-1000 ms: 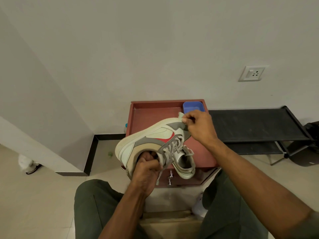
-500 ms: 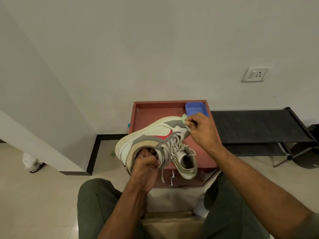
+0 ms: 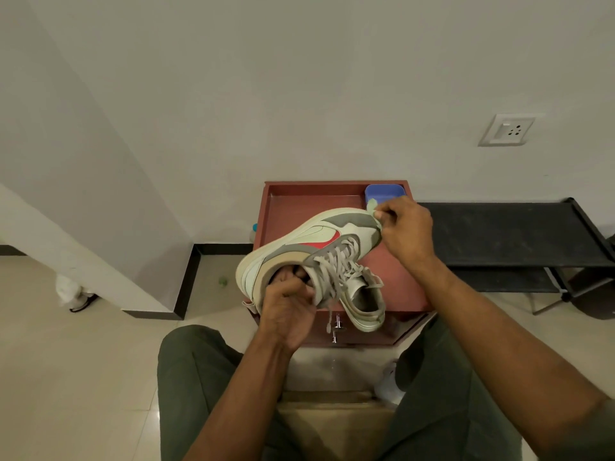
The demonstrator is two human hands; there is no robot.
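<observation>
A pale cream and grey sneaker (image 3: 299,247) with a red side mark lies on its side above the red-brown cabinet top (image 3: 289,207). My left hand (image 3: 288,304) grips it with the fingers tucked inside the shoe opening. My right hand (image 3: 404,229) pinches a small pale green cloth (image 3: 372,207) against the toe end of the sneaker. A second, matching sneaker (image 3: 364,301) rests on the cabinet top just below the held one, opening upward.
A blue tub (image 3: 384,191) sits in the cabinet's back right corner. A black low rack (image 3: 499,234) stands to the right against the wall. A wall socket (image 3: 507,129) is above it. My knees frame a tan stool edge (image 3: 332,424) below.
My right hand with the cloth has slid along the sneaker toward its toe tip, and the shoe has tilted slightly. My left hand keeps its hold.
</observation>
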